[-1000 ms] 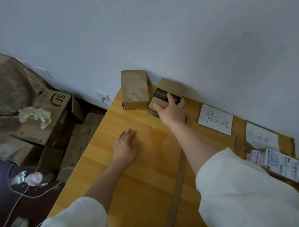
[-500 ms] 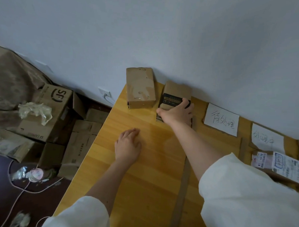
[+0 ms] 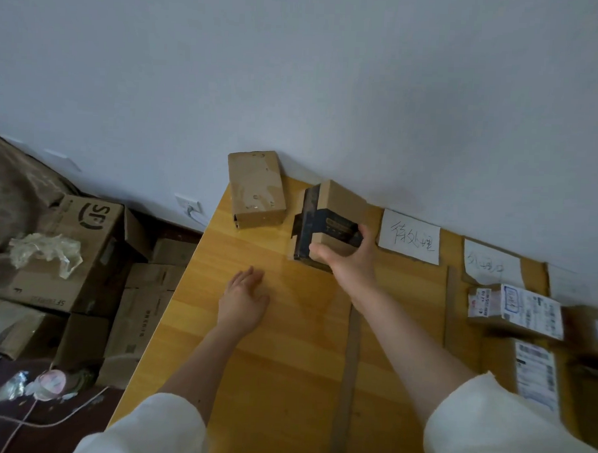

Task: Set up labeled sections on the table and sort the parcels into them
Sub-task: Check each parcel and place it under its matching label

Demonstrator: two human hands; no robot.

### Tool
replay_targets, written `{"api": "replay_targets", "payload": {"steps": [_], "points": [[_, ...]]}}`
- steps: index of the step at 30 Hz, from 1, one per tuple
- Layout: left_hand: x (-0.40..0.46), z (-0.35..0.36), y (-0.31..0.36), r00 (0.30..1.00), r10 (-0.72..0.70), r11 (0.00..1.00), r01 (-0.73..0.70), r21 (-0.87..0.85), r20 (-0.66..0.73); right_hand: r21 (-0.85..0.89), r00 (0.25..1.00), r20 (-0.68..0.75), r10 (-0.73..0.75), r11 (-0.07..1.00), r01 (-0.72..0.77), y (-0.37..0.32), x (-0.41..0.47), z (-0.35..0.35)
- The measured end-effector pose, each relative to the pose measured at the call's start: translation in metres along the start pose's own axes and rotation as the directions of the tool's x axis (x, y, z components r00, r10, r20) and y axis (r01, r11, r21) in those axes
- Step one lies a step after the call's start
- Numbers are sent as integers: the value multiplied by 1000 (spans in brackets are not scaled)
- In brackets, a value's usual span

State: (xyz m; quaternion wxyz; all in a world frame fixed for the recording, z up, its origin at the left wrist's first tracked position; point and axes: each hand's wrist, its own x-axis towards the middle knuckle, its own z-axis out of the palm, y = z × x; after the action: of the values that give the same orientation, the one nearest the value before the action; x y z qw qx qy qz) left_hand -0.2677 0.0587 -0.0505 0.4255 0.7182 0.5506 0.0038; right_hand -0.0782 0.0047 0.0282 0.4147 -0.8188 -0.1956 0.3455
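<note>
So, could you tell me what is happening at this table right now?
A person is sorting parcels. Their right hand grips a black-taped box near the wall, beside a plain brown box and left of a handwritten paper label. The left hand rests flat on the table. More labelled parcels lie to the right.

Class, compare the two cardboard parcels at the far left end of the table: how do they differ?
The plain parcel shows only brown card with clear tape; the taped parcel carries dark printed tape. The plain parcel lies flat on the table, untouched; the taped parcel is tilted, gripped by the right hand. Both are small brown boxes near the wall.
</note>
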Motion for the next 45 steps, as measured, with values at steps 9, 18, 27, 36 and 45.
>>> {"api": "replay_targets", "payload": {"steps": [9,18,27,36,45], "points": [[-25,-1,26,987,-111,891,149,-428,113,358,978,187,90,921,-153,17,-56,-45],[-62,11,71,967,-98,782,221,-583,236,678,927,344,146,644,-353,37,-101,-89],[-93,20,131,874,102,629,314,-711,475,789,820,572,1,275,-550,54,-120,-127],[-112,42,161,846,179,547,339,-765,502,754,749,651,-120,210,-622,84,-133,-165],[-128,70,166,905,79,685,255,-683,417,754,878,353,324,457,-471,114,-140,-187]]}}
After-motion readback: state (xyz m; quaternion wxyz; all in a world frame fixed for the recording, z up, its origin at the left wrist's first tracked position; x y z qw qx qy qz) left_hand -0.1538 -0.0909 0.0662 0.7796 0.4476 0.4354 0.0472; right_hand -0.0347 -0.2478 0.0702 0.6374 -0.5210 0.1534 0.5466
